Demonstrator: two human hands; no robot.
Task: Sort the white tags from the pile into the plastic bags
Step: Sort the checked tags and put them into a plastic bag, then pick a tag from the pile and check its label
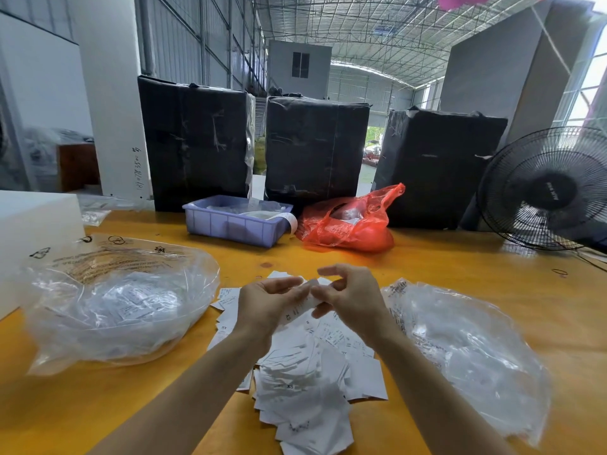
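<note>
Pinching one white tag between them, the left hand and right hand meet above the tag pile on the tabletop. Clear plastic bags lie at 9 o'clock and 3 o'clock of the pile.

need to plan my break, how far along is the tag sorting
Partly done. The left plastic bag already holds many white tags, and the right plastic bag seems to hold some too. In hand: both hands, left and right, pinch tags above the pile. Left: that pile on the yellow table is still big, so plenty remains.
</note>
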